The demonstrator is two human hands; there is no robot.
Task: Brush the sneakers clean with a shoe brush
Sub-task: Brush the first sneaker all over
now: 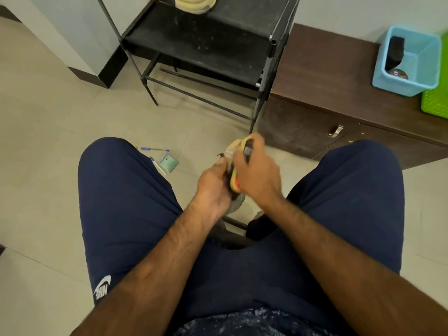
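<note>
Head view looks down on a seated person's lap, with navy blue shorts (126,195) over both thighs. At the centre, between the knees, the left hand (212,187) and right hand (260,177) meet around a beige fabric sneaker with an orange-red patch (234,184). The sneaker is held in the air above the pale tiled floor (48,117), its far end pointing toward 12 o'clock. The left hand's fingers (221,166) curl round the sneaker's left side and grip it. The right hand's fingers (254,144) are curled round a small dark shoe brush (247,151), held against the sneaker's upper right side. Motion blur hides the bristles and the exact contact.

At 12 o'clock stands a black metal-framed shoe rack (206,44), and a second beige sneaker (194,4) sits on its top shelf at the frame's edge. At 2 o'clock the dark brown wooden worktop (327,69) of a low cabinet carries a light blue plastic basket (407,86), which holds a black brush-like object (395,53) and a small round tin (397,73). A bright green mesh basket (436,98) stands just beside the blue one, on its right. On the floor at 10 o'clock from the hands lie a purple ballpoint pen (155,149), a white pen (158,167) and a small pale green packet (169,163), close together.
</note>
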